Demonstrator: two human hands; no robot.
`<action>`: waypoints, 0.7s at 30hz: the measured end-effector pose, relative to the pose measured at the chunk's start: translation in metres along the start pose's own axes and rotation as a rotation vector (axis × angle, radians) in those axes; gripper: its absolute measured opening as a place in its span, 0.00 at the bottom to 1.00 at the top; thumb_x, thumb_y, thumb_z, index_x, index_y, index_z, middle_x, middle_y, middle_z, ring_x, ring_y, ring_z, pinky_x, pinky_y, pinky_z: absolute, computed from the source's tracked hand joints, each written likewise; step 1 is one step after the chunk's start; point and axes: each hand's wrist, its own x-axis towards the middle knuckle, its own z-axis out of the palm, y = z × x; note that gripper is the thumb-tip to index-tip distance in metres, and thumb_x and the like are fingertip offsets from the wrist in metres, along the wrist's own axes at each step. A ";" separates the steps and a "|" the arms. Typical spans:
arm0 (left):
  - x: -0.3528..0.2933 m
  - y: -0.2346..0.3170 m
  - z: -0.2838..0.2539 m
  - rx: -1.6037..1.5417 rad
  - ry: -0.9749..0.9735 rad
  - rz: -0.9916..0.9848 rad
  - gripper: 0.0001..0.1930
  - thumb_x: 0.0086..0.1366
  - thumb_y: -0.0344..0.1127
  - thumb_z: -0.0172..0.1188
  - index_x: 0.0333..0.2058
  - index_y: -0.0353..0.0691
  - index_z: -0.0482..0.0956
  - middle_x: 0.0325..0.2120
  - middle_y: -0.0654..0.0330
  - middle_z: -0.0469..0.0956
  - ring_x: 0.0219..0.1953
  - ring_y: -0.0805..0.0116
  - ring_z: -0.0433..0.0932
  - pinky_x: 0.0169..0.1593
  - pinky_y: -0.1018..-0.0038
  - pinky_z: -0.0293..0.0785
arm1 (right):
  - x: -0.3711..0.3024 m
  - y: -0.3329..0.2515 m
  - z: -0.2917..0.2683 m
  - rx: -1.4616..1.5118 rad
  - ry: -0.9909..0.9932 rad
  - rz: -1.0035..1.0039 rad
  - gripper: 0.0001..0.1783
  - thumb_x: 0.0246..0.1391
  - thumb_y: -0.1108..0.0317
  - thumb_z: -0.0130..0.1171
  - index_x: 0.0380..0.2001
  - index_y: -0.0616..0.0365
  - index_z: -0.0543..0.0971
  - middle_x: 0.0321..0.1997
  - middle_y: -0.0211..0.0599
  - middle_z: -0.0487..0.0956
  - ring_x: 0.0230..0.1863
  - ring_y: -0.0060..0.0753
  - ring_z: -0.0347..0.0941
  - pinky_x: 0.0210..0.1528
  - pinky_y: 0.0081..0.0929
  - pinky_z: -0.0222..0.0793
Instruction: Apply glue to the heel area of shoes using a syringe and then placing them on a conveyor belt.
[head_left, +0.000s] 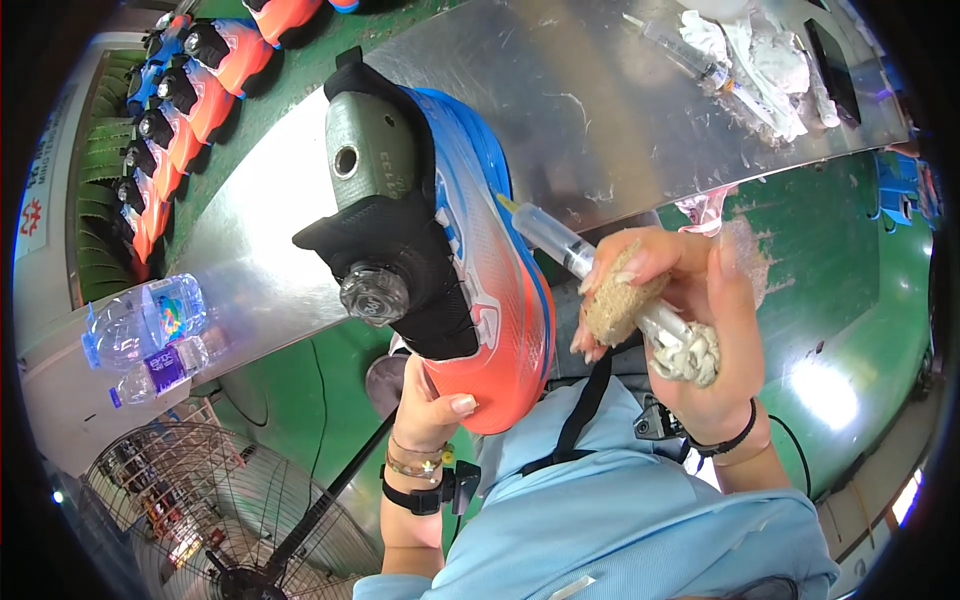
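In my left hand (428,400) is the toe end of an orange and blue sports shoe (500,290), its sole edge facing right. A green shoe last (362,150) fills its opening. The shoe has a black collar and a clear round dial (374,294). My right hand (735,320) is closed around a clear syringe (553,238) with a yellowish tip, which points up-left toward the shoe's side without clearly touching it. The same hand also holds a tan, rough-textured block (622,308) and a crumpled whitish wad (692,358).
A metal table (560,110) spans the view, with another syringe (680,50), white cloths (775,70) and a dark phone (833,70) at its far right. Plastic bottles (150,320) lie at left, above a wire-caged fan (200,500). Several similar shoes (205,100) line the far left.
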 end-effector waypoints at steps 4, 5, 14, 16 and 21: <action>0.002 -0.011 -0.003 -0.118 -0.056 -0.013 0.33 0.44 0.34 0.71 0.49 0.25 0.70 0.42 0.51 0.78 0.43 0.64 0.79 0.50 0.68 0.74 | -0.011 -0.011 0.000 0.054 -0.041 0.065 0.35 0.68 0.52 0.23 0.41 0.72 0.74 0.40 0.49 0.76 0.36 0.35 0.76 0.41 0.29 0.71; 0.003 -0.014 -0.004 -0.162 -0.081 -0.029 0.35 0.44 0.34 0.71 0.50 0.26 0.69 0.44 0.51 0.77 0.45 0.64 0.78 0.51 0.68 0.73 | -0.014 -0.014 0.000 0.039 -0.049 0.064 0.35 0.68 0.51 0.23 0.41 0.72 0.74 0.41 0.50 0.76 0.37 0.36 0.75 0.42 0.30 0.71; 0.042 -0.037 0.039 -0.437 -0.275 -0.203 0.51 0.40 0.42 0.77 0.61 0.38 0.56 0.61 0.53 0.59 0.64 0.58 0.59 0.64 0.52 0.60 | -0.047 -0.038 0.005 -0.011 0.047 -0.181 0.40 0.66 0.47 0.21 0.27 0.69 0.78 0.34 0.59 0.76 0.32 0.45 0.75 0.35 0.37 0.75; 0.060 -0.038 0.057 -0.493 -0.347 -0.180 0.52 0.41 0.43 0.77 0.62 0.42 0.55 0.62 0.56 0.56 0.64 0.60 0.59 0.64 0.50 0.58 | -0.050 -0.041 0.003 -0.054 0.054 -0.299 0.40 0.66 0.48 0.21 0.25 0.68 0.78 0.33 0.61 0.76 0.27 0.45 0.76 0.30 0.36 0.77; 0.091 -0.031 0.092 -0.463 -0.382 -0.091 0.53 0.41 0.46 0.76 0.63 0.48 0.53 0.63 0.65 0.54 0.65 0.66 0.56 0.67 0.54 0.53 | -0.057 -0.061 -0.012 -0.277 -0.068 -0.285 0.31 0.66 0.47 0.18 0.30 0.51 0.71 0.33 0.53 0.68 0.15 0.50 0.71 0.20 0.35 0.75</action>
